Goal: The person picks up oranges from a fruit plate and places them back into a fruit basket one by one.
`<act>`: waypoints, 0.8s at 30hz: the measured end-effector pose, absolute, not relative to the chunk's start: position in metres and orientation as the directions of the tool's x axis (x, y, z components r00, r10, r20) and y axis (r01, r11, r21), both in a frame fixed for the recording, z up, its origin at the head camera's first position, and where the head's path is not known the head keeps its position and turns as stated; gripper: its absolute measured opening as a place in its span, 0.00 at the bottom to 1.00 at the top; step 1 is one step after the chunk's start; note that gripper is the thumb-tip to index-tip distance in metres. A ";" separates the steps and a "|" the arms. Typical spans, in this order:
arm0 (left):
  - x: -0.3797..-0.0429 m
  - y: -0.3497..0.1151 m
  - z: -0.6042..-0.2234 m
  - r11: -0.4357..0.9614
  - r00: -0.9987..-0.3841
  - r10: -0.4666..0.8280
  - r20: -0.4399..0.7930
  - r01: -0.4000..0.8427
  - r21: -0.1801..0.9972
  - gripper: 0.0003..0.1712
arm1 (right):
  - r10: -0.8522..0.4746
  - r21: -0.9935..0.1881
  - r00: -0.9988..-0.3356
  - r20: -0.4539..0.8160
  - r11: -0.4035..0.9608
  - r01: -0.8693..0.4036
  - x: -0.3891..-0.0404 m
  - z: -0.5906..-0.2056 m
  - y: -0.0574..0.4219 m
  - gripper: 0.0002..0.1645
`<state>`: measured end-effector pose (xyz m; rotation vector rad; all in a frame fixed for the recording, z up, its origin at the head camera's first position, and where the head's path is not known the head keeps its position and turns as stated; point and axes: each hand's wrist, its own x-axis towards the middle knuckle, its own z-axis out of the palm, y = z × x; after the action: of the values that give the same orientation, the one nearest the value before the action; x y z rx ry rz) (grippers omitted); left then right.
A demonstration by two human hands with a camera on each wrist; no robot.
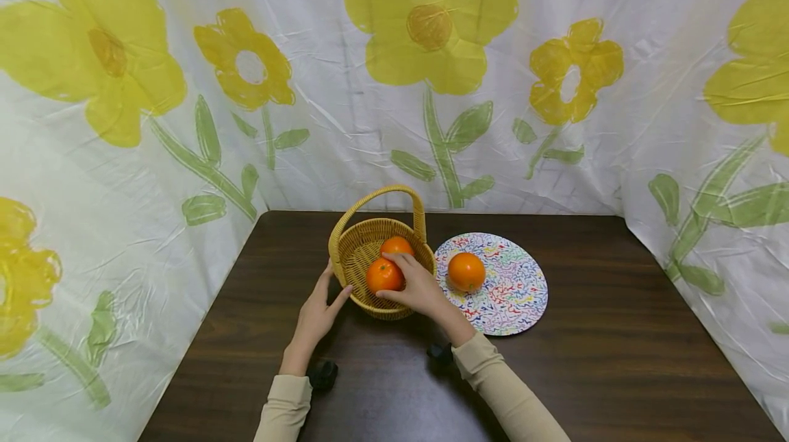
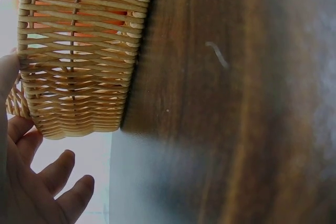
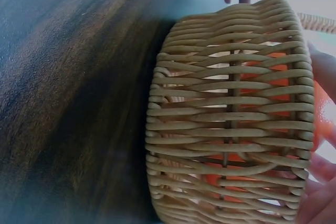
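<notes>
A wicker basket (image 1: 355,257) with a tall arched handle stands on the table. My left hand (image 1: 316,317) holds its left side near the base of the handle; in the left wrist view the thumb lies at the rim and the other fingers spread apart. Inside the basket, my right hand (image 1: 424,291) grips an orange (image 1: 383,275) between thumb and fingers. Behind it lies another orange (image 1: 397,245), partly covered by that hand. Through the weave in the right wrist view, orange skin (image 3: 273,82) shows.
Just right of the basket lies a flat round mat (image 1: 514,295) with multicoloured squiggles, bearing an orange (image 1: 466,272). The dark wooden table (image 1: 604,353) extends around them. A flower-printed white curtain (image 1: 333,147) hangs behind and at both sides.
</notes>
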<state>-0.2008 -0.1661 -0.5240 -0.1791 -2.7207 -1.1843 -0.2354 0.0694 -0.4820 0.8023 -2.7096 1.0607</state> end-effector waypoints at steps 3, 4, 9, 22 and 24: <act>-0.200 -0.165 -0.523 0.674 -0.978 0.045 0.201 0.178 0.716 0.39 | -0.438 -0.586 -0.848 0.298 0.617 -0.525 -0.237 -0.485 0.068 0.46; -0.200 -0.165 -0.523 0.671 -0.979 0.044 0.200 0.177 0.720 0.39 | -0.440 -0.584 -0.848 0.296 0.619 -0.525 -0.238 -0.486 0.068 0.46; -0.199 -0.164 -0.523 0.661 -0.981 0.041 0.190 0.169 0.731 0.39 | -0.443 -0.578 -0.850 0.285 0.627 -0.521 -0.242 -0.488 0.064 0.46; -0.200 -0.166 -0.523 0.667 -0.983 0.045 0.180 0.163 0.727 0.39 | -0.441 -0.587 -0.864 0.242 0.642 -0.493 -0.250 -0.488 0.054 0.46; -0.200 -0.166 -0.524 0.669 -0.983 0.043 0.181 0.163 0.725 0.39 | -0.441 -0.574 -0.865 0.238 0.655 -0.492 -0.252 -0.488 0.052 0.46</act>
<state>-0.1999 -0.1660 -0.5238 -0.1695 -2.7319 -1.2095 -0.2518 0.0523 -0.4883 0.7869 -2.7872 1.0017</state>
